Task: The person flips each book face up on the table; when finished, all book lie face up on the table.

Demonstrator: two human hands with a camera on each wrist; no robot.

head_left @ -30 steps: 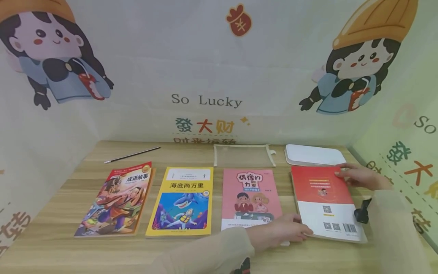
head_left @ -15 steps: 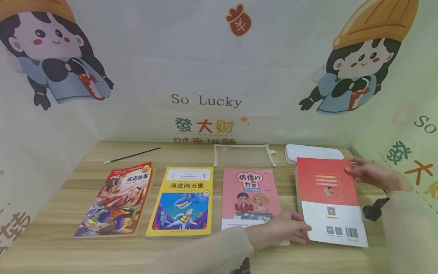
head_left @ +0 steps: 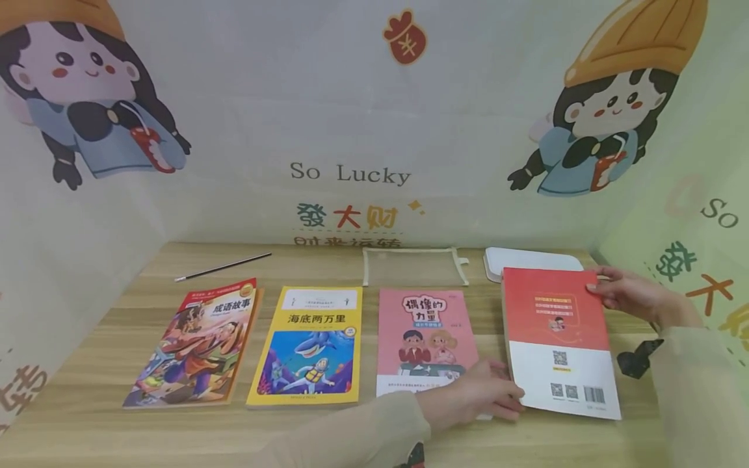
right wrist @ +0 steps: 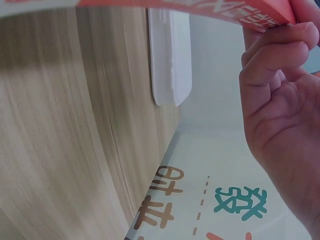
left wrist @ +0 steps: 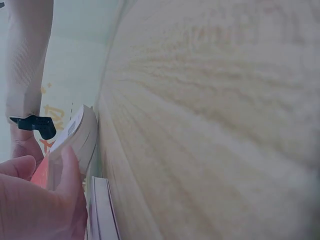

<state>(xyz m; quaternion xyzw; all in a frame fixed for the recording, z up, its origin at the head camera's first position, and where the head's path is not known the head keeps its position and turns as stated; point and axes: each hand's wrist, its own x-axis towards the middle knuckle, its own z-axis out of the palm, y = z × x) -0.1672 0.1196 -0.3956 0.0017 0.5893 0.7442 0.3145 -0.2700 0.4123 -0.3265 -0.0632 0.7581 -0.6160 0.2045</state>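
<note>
A red-and-white paperback book [head_left: 558,325] lies back cover up between both hands, raised off the table; the right wrist view shows a gap beneath its cover [right wrist: 220,11]. My right hand [head_left: 626,296] pinches its upper right corner, thumb on top and fingers curled below. At its lower left edge my left hand [head_left: 471,393] grips it with the thumb over the cover. In the left wrist view the left hand [left wrist: 37,205] hides part of the book, whose page edges [left wrist: 89,130] show. A pink book [head_left: 427,331] lies partly under the left hand.
To the left lie a yellow book [head_left: 307,348] and an orange-red book [head_left: 193,344]. Along the back are a black pencil [head_left: 225,267], a mesh pouch [head_left: 412,268] and a white case [head_left: 529,260], which the held book partly overlaps. Printed cloth walls [head_left: 246,130] enclose the table.
The red-and-white book's upper end has risen off the table with the right hand, its top now overlapping the white case. The left hand stays near its lower left edge.
</note>
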